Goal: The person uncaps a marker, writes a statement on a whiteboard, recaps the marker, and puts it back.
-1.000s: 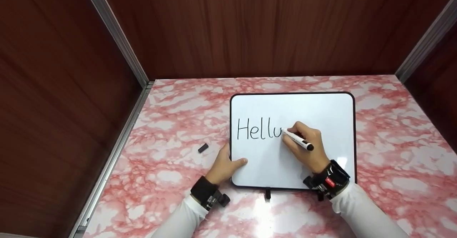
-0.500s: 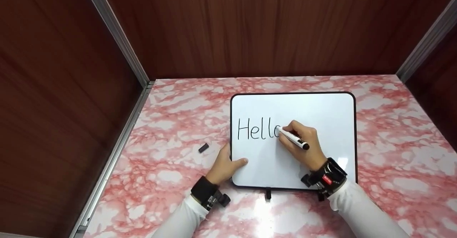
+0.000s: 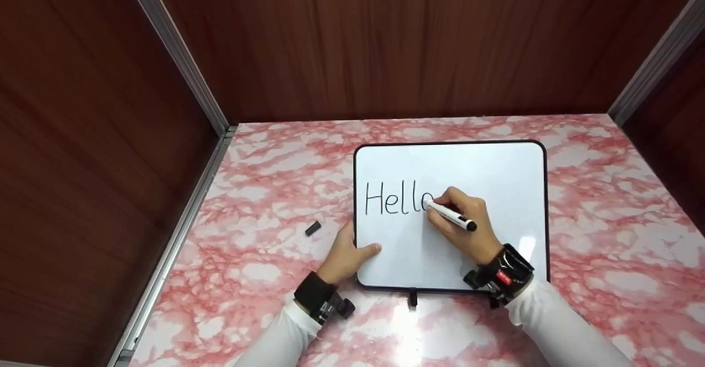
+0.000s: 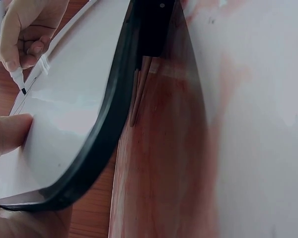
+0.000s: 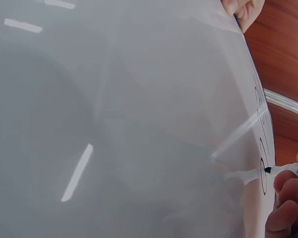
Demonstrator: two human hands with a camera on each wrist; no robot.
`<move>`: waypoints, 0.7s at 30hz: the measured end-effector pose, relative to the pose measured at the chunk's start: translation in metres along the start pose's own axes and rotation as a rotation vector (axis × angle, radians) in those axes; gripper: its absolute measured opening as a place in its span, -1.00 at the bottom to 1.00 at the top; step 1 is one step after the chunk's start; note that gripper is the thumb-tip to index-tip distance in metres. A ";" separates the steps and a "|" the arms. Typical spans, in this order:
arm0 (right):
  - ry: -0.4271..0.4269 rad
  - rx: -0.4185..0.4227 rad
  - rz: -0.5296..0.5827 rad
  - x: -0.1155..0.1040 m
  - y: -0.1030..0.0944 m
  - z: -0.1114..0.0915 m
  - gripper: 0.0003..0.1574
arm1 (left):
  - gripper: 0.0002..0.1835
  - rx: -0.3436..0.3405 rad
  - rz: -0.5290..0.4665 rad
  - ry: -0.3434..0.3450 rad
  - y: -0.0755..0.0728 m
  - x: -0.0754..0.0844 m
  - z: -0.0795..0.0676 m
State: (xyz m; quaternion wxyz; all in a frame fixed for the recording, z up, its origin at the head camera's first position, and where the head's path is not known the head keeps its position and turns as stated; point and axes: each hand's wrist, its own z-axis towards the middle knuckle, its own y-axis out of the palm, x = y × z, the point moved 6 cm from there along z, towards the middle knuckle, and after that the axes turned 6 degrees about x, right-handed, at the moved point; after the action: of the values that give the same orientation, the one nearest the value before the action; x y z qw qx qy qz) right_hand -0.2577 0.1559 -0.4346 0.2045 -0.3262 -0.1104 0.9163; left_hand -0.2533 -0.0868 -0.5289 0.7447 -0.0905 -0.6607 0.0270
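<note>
A whiteboard (image 3: 484, 171) with a black rim is propped up, and "Hello" is written in black across its left half. My left hand (image 3: 346, 255) grips the board's lower left edge, thumb on the white face and fingers round behind. Between the fingers and thumb of my right hand (image 3: 469, 224) is a white whiteboard marker (image 3: 453, 216) with a black end. In the right wrist view the black tip of the marker (image 5: 284, 170) is right at the loop of the "o". The left wrist view also shows the right hand (image 4: 27, 34) above the board.
A small black marker cap (image 3: 313, 228) lies on the red-and-white marbled table (image 3: 264, 190), left of the board. Short black feet (image 3: 413, 298) stick out below the board's bottom edge. Dark wood panels (image 3: 385, 47) stand behind the table and at both sides.
My right hand has shifted slightly left with the marker, and the last letter has gone from a "u" shape to a rounded "o". The left hand stays on the board's edge.
</note>
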 end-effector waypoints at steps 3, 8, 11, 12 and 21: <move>0.000 0.013 0.033 0.000 -0.004 0.000 -0.81 | -0.29 0.001 -0.005 -0.003 0.000 0.001 0.000; -0.007 0.036 0.032 0.000 -0.016 0.001 -0.82 | -0.31 0.002 -0.015 -0.021 0.000 0.000 0.000; -0.009 0.044 0.016 0.001 -0.023 0.001 -0.81 | -0.33 -0.001 -0.016 -0.014 0.000 0.000 -0.001; -0.011 0.049 0.010 0.001 -0.025 0.001 -0.80 | -0.33 -0.001 -0.014 -0.011 0.000 0.000 -0.001; -0.035 0.088 -0.047 0.010 -0.044 0.000 -0.74 | -0.33 -0.008 -0.031 -0.003 0.002 0.000 0.001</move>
State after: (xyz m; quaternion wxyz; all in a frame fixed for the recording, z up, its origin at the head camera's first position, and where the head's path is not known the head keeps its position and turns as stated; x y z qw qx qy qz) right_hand -0.2516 0.1991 -0.4250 0.2379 -0.2982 -0.0813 0.9208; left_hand -0.2542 -0.0850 -0.5296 0.7436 -0.0834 -0.6633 0.0130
